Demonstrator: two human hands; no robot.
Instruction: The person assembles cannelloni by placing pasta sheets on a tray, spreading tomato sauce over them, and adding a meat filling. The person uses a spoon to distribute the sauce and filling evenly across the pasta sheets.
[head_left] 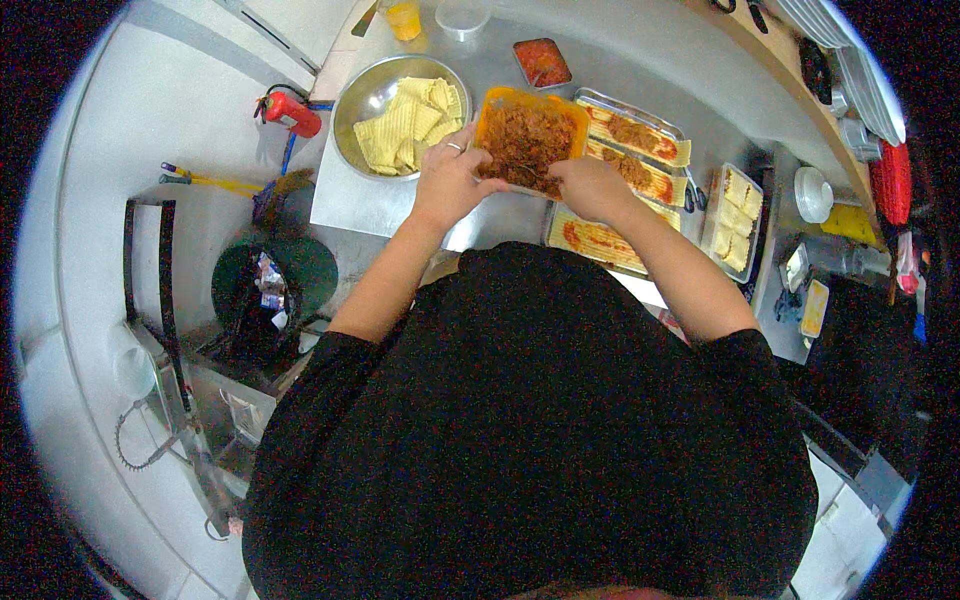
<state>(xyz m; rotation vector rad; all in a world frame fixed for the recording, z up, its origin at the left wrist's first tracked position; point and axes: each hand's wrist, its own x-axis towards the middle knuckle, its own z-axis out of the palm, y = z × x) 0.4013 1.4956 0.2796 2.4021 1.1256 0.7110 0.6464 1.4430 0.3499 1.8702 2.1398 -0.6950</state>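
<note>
An orange-tinted plastic container (582, 122) full of ground meat sauce (525, 138) stands before me, slightly tilted. My left hand (452, 178) grips its left side, thumb along the near edge. At the near right corner my right hand (590, 188) has its fingers closed over the sauce; what they hold, if anything, is hidden. Just left stands a steel bowl (348, 105) with ridged yellow pasta sheets (408, 125). Under and beyond my right forearm, a metal tray (612, 102) bears pasta strips (590, 238) topped with red sauce, some with meat too.
A small container of red sauce (542, 64) sits at the back. Scissors (692, 194) lie right of the strips, beside a tray of filled pasta pieces (738, 215). An orange cup (403, 20) and a clear tub (462, 18) stand at the far left. A fire extinguisher (290, 112) hangs left.
</note>
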